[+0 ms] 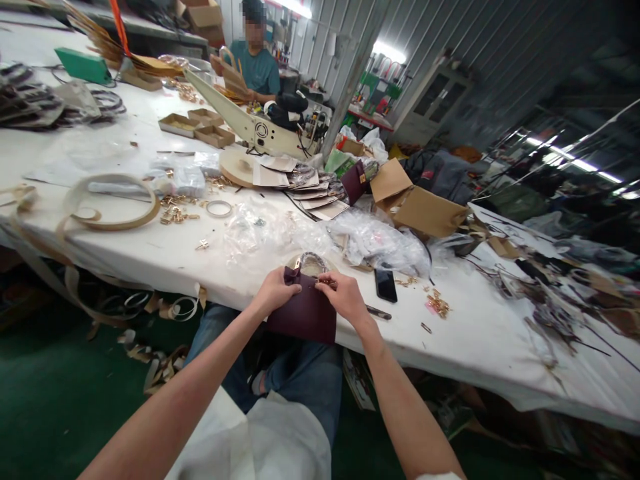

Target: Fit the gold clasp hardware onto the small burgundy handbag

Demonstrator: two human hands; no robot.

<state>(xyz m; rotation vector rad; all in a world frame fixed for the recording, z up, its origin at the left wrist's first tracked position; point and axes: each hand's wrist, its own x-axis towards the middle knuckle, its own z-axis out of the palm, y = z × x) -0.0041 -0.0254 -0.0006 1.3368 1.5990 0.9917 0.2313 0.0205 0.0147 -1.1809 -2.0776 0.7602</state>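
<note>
A dark maroon handbag (305, 317) hangs partly over the table's front edge, above my lap. My left hand (277, 291) grips its top left corner, thumb on the front, close to a gold metal fitting (297, 264). At the top right, my right hand (343, 293) is closed in a pinch on a small gold-coloured metal piece (325, 281), held against the bag's upper edge. Behind the bag's top stands its handle (313, 259), which looks wrapped in clear film.
On the white table (320, 233) lie a black phone (385, 285), a dark slim tool (379, 313), gold fittings (438, 304), clear plastic bags (375, 243) and a tape roll (219, 209). Further back are a cardboard box (420, 203), a cream machine (260, 127) and a seated person (257, 63).
</note>
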